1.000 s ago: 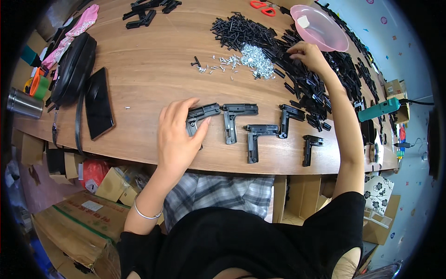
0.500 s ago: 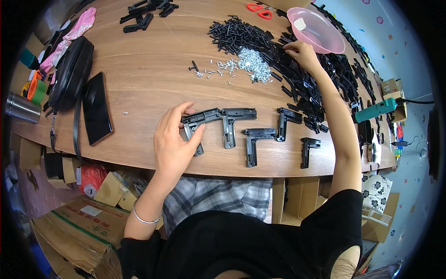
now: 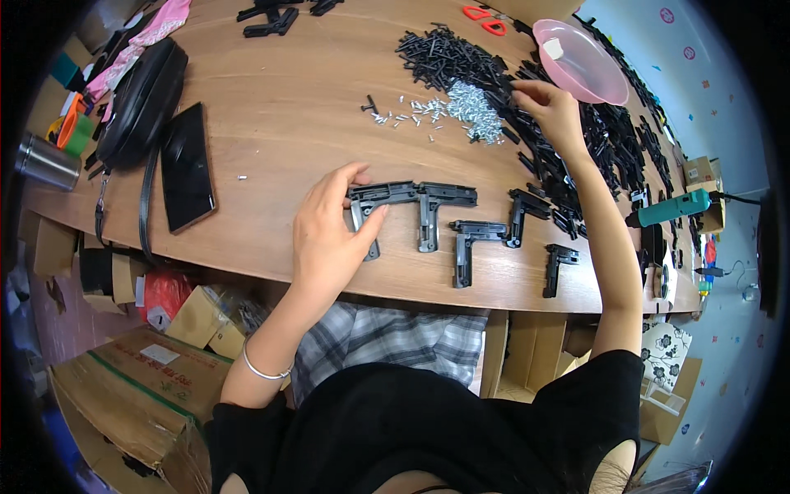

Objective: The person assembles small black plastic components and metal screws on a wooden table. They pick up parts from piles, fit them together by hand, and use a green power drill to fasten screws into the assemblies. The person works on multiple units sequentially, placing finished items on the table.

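Fingers of the left hand (image 3: 329, 226) curl around a black L-shaped bracket (image 3: 374, 202) near the wooden table's (image 3: 271, 115) front edge; the right hand (image 3: 550, 111), arm outstretched, pinches among black parts (image 3: 592, 140).

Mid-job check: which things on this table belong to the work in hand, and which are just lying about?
In the work:
left hand on an L-shaped black part
right hand at the black parts pile
silver screws
four more L-shaped parts

Lying about:
phone
black bag
pink bowl
red scissors
metal cup
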A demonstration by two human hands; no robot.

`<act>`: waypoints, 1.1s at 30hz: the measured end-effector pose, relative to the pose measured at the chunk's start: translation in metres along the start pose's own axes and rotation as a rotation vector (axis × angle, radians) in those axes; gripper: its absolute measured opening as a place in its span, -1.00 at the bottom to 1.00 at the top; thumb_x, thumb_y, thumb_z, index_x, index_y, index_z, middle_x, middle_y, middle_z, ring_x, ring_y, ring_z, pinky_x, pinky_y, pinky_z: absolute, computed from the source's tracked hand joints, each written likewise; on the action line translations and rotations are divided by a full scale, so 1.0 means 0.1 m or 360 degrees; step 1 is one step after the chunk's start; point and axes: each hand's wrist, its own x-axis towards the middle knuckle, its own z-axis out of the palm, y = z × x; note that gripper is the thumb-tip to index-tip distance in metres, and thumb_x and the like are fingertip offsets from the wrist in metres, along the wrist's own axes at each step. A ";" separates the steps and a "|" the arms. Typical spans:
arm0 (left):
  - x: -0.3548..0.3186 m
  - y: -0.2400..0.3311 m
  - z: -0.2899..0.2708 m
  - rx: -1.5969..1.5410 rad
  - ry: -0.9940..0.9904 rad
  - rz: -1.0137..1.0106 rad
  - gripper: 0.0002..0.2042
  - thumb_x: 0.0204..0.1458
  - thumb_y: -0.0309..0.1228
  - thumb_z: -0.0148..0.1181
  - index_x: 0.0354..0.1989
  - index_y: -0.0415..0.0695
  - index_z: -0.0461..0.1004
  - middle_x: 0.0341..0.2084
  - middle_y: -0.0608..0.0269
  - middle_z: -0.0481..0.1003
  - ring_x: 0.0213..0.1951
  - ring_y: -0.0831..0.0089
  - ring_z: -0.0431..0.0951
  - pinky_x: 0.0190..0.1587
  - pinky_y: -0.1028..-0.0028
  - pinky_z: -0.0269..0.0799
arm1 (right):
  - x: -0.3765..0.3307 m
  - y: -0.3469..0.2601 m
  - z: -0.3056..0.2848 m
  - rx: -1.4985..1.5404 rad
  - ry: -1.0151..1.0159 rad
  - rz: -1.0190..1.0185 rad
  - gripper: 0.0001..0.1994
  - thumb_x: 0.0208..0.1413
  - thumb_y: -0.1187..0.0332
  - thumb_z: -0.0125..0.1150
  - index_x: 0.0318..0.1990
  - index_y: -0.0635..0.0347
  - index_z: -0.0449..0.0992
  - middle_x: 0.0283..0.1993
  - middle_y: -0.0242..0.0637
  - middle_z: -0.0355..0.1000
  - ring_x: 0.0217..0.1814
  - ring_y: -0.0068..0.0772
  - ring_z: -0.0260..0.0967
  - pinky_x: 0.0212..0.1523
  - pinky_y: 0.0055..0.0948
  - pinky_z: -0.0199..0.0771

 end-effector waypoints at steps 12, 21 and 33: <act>0.01 0.05 0.02 0.0004 -0.0014 -0.0016 -0.57 -0.19 -0.49 0.27 -0.07 -0.17 0.36 -0.25 0.14 0.48 -0.18 0.27 0.47 -0.22 0.40 0.41 | 0.44 0.69 -0.05 -0.0605 0.0258 -0.0273 -0.80 -0.09 0.42 0.15 -0.26 0.12 0.58 -0.36 -0.11 0.50 -0.28 -0.09 0.47 -0.17 -0.27 0.45; 0.00 0.00 -0.02 0.0019 -0.0005 -0.0055 -0.55 -0.19 -0.46 0.29 -0.05 -0.22 0.37 -0.24 0.15 0.51 -0.26 0.41 0.48 -0.23 0.49 0.35 | 0.77 0.44 -0.02 -0.0819 -0.0366 0.0204 -0.75 -0.22 0.55 0.12 -0.30 0.16 0.58 -0.34 -0.15 0.52 -0.28 -0.21 0.49 -0.15 -0.32 0.44; 0.02 0.05 0.00 -0.0002 -0.0015 -0.0053 -0.55 -0.19 -0.47 0.30 -0.04 -0.21 0.37 -0.25 0.14 0.51 -0.24 0.41 0.49 -0.23 0.48 0.35 | 0.82 0.70 0.17 -0.0482 -0.0142 -0.0310 -0.72 -0.17 0.52 0.23 -0.21 0.19 0.51 -0.33 -0.15 0.51 -0.28 -0.20 0.48 -0.21 -0.34 0.46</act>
